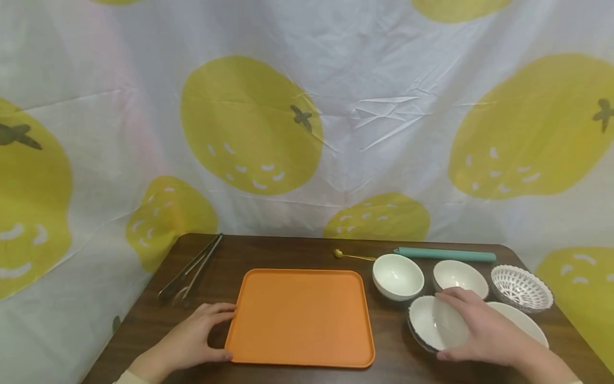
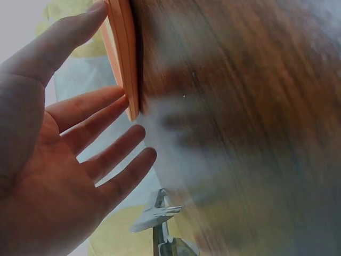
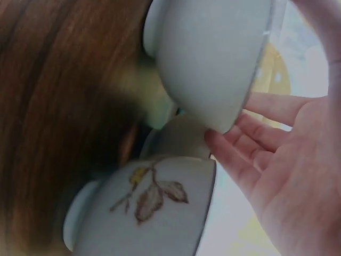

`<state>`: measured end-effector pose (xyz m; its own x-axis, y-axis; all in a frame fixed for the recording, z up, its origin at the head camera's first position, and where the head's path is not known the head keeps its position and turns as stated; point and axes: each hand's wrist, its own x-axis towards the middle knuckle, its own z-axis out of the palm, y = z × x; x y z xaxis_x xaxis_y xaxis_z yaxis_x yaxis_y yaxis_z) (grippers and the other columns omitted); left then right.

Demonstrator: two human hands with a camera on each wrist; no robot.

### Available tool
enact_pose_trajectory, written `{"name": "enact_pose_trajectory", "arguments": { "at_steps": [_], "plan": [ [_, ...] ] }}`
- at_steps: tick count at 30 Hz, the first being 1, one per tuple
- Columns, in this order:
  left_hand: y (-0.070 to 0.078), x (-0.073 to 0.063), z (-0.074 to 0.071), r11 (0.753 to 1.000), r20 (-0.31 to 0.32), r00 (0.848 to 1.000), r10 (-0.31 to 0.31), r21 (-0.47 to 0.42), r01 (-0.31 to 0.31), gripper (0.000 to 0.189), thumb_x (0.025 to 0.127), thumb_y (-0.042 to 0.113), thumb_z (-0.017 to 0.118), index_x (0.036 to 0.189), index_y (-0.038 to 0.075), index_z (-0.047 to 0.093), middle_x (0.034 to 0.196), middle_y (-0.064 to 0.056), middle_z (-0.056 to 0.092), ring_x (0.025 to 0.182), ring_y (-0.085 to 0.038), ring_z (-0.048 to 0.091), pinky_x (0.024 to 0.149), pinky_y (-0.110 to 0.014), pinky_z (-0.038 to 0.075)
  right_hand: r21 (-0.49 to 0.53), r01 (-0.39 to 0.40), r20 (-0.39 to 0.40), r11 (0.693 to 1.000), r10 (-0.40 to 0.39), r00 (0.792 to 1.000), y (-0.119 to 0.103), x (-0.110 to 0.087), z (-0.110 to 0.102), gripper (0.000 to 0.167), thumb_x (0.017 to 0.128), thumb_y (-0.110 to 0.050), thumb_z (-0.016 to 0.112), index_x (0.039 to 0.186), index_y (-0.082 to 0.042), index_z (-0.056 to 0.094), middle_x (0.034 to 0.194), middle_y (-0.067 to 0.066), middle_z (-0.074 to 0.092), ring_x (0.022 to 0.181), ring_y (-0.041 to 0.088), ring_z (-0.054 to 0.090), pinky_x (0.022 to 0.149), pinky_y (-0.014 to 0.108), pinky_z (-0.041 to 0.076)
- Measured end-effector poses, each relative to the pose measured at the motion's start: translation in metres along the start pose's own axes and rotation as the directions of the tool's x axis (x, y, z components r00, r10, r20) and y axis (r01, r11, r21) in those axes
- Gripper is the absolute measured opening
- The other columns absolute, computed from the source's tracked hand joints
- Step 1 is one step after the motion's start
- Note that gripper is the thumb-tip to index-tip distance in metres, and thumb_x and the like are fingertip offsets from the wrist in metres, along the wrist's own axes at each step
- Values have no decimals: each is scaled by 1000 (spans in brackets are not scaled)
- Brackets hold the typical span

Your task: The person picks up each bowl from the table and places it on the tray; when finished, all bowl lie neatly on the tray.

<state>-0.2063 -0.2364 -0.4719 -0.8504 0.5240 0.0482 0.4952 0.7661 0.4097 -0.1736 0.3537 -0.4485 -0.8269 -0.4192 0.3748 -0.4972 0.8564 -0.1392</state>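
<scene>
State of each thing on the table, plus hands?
Tray, flat, bare
Near bowl, upright
Left bowl, upright, empty
Rear bowl, upright, partly hidden
Latticed bowl, upright, empty
White dish, partly hidden
Gold spoon, lying flat
Teal rod, lying flat
Metal utensils, lying at left
Left hand, touching tray's left edge
Right hand, at near bowl's rim, grip unclear
</scene>
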Motion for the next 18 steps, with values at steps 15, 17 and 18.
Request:
{"name": "enact_pose_trajectory", "arguments": {
  "at_steps": [15,17,18],
  "plan": [
    [2,3,-3,998,17,1000,-22,60,21,82,72,59,87,135,9,68,145,-4,61,131,-34,54,96,-66,50,55,89,-42,994,-87,995,-52,24,2,104,48,-66,95,131,-11,66,129,-2,59,110,11,58,84,34,58],
    [2,3,-3,997,15,1000,-24,67,23,82,71,58,87,134,10,69,144,-4,61,131,-34,54,96,-65,50,74,115,-41,991,-113,993,-61,32,2,105,48,-66,94,133,-13,65,130,-3,58,109,10,58,84,32,58],
    [2,3,-3,997,12,1000,-25,70,24,81,71,58,87,134,10,69,144,-3,61,131,-34,54,96,-65,50,85,127,-40,988,-124,991,-66,37,4,104,49,-66,94,134,-13,65,131,-3,58,109,9,58,84,32,58]
  ]
}}
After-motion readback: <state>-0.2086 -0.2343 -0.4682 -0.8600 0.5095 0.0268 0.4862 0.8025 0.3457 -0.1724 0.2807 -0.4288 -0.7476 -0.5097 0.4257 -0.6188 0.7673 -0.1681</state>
